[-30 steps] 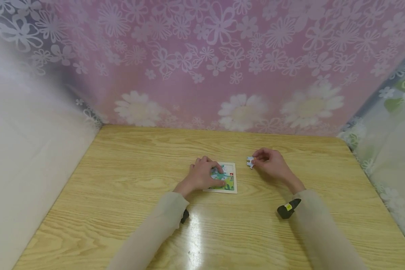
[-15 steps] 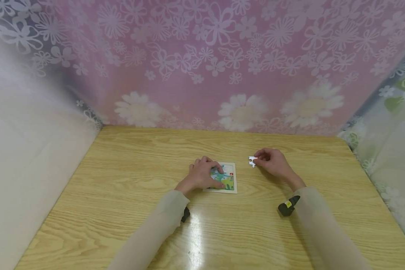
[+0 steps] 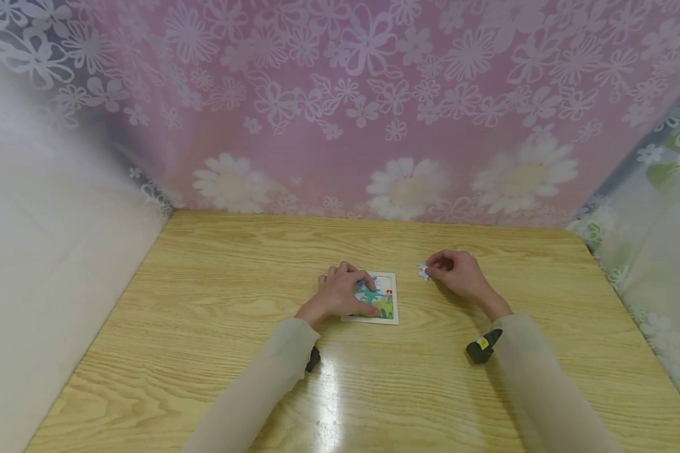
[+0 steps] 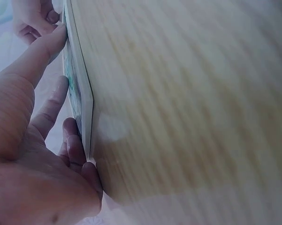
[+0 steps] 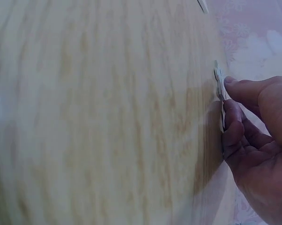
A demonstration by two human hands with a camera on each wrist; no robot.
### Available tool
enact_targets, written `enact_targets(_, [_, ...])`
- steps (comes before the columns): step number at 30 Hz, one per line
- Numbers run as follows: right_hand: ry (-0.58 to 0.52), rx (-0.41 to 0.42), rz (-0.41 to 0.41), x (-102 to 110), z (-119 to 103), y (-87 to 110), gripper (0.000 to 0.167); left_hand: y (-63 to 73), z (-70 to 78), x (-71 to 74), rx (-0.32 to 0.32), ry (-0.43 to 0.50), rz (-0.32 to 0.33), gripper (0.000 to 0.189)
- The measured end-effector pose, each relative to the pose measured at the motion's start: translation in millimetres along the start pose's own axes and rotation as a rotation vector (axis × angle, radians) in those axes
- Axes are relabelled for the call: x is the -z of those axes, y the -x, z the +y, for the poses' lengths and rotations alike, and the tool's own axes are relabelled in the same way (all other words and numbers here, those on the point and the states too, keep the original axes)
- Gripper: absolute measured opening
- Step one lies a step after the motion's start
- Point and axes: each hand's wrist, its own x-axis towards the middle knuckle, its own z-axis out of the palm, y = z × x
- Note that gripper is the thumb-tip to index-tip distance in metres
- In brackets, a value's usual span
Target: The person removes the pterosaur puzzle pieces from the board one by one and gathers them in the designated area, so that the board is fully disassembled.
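A small square puzzle board (image 3: 395,302) with a pale frame and a green and blue picture lies flat on the table. My left hand (image 3: 339,293) rests on its left part, thumb and fingertips spread over the picture and hiding some of it. In the left wrist view, the fingertips touch the board (image 4: 87,108) on top and near its edge. Right of the board, my right hand (image 3: 459,274) pinches a small light jigsaw piece (image 3: 422,272) between thumb and fingers. The right wrist view shows that piece (image 5: 219,82) edge-on, close to the tabletop; the fingers hide part of it.
The wood-grain table (image 3: 249,377) carries the board. A pink flowered curtain (image 3: 317,126) hangs behind it, with pale cloth on both sides. Black devices, such as the right wrist camera (image 3: 483,347), sit at both wrists.
The jigsaw piece has shifted slightly right in my right hand and its tilt has changed, its face turning brighter and then bluish again. My left hand stays on the puzzle board.
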Motion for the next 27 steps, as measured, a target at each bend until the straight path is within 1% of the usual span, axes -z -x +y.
enact_targets(6, [0.0, 0.02, 0.038, 0, -6, 5.1, 0.021, -0.4, 1.4, -1.0, 0.007, -0.01, 0.004, 0.038])
enact_targets(8, [-0.007, 0.021, 0.035, -2, -11, 7.7, 0.021, -0.5, 1.6, -0.9, 0.008, -0.01, 0.002, 0.038])
enact_targets(13, [-0.024, 0.049, -0.036, -13, -28, 16.1, 0.019, -0.7, 1.5, -0.6, 0.02, -0.006, 0.001, 0.038])
enact_targets(19, [-0.026, 0.146, -0.09, -29, -48, 24.0, 0.015, 0.4, 2.3, 0.3, 0.022, -0.012, 0.004, 0.038])
enact_targets(22, [-0.02, 0.173, -0.114, -35, -52, 25.5, 0.015, 0.7, 2.4, 0.7, 0.017, -0.014, 0.004, 0.039])
enact_targets(27, [0.013, 0.194, -0.134, -44, -52, 24.7, 0.017, 0.2, 2.0, 0.0, 0.018, -0.015, 0.0, 0.039])
